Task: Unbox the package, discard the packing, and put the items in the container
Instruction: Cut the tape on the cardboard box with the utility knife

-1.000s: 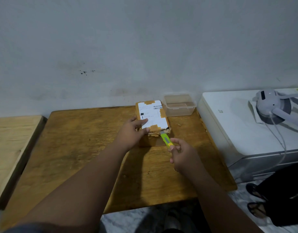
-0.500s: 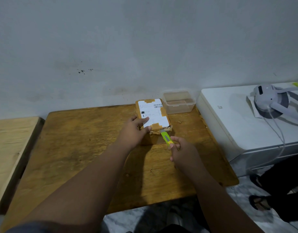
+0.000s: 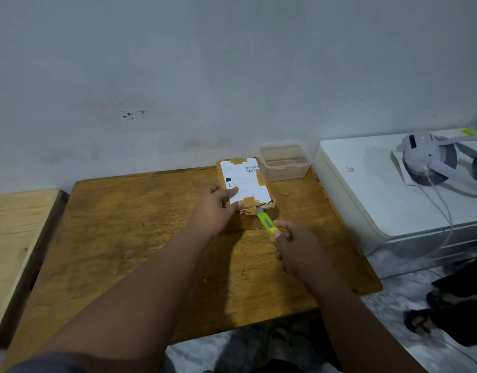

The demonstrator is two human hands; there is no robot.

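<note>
A small cardboard package [image 3: 245, 181] with brown tape and a white shipping label lies at the far side of the wooden table [image 3: 124, 232]. My left hand [image 3: 216, 208] holds its near left corner, thumb on the label. My right hand [image 3: 291, 243] grips a yellow-green utility knife [image 3: 267, 222], whose tip is at the torn near edge of the package. A clear plastic container [image 3: 286, 162] stands just right of the package against the wall.
A white appliance [image 3: 380, 195] sits right of the table with a white headset [image 3: 431, 162] and its cable on top. A lighter wooden surface [image 3: 14, 238] adjoins on the left. Someone's sandalled feet [image 3: 420, 319] are on the floor at the right.
The knife tip has stayed at the package's near edge, with the right hand shifting slightly. The left hand keeps holding the package.
</note>
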